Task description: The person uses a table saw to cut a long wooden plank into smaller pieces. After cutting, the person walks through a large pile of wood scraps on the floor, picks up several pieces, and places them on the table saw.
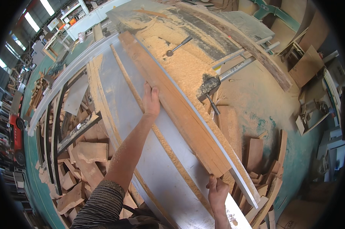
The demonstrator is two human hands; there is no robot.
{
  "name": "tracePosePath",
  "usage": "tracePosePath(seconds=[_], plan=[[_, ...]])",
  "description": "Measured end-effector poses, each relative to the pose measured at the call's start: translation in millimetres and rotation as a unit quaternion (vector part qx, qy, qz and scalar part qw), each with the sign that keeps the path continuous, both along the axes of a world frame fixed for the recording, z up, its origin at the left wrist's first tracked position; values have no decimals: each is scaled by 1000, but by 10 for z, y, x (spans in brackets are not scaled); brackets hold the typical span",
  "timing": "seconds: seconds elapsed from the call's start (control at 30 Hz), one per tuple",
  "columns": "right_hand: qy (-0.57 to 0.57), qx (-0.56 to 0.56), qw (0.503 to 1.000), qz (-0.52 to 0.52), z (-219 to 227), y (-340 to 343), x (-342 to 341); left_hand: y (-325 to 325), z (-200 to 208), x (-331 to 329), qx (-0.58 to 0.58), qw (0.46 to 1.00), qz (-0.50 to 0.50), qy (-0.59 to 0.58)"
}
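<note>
We have a long wooden plank (176,103) lying lengthwise on the metal counter (142,126) of a table saw, running from its far end down to its near edge. The plank's right side sits against the pale metal fence (233,160), which we judge keeps it square and straight.

Our left hand (151,100) reaches out over the counter and lies flat on the plank's left edge about midway along, fingers extended, palm pressing; its grip is not clenched round anything, only pushing sideways, seemingly to hold the wood tight to the fence. Our right hand (217,192) is at the near end of the plank, fingers curled on the end grain, its grip grasping the plank's end, placed there, as we read it, to steady or drive the board from behind.

A narrow strip of wood (131,86) lies on the counter left of the plank, roughly parallel to it. Sawdust (180,63) is heaped beyond the fence on the far right side, where a metal lever (179,45) pokes up. Wood offcuts (84,160) are piled on the floor off the counter's left edge, more off the right.
</note>
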State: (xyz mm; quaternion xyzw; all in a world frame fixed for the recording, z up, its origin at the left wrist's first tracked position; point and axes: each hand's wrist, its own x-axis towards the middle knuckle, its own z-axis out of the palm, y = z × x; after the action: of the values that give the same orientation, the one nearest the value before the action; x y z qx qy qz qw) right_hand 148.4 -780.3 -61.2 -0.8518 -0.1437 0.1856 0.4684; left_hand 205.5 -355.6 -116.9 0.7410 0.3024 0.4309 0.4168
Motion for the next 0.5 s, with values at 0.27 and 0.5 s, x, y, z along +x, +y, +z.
tracePosePath(seconds=[0.27, 0.5], plan=[[-2, -10, 1000, 2, 0, 27, 7, -45, 122, -7, -33, 999, -16, -1], [-1, -1, 1000, 3, 2, 72, 7, 54, 20, 7, 0, 1000, -3, -7]])
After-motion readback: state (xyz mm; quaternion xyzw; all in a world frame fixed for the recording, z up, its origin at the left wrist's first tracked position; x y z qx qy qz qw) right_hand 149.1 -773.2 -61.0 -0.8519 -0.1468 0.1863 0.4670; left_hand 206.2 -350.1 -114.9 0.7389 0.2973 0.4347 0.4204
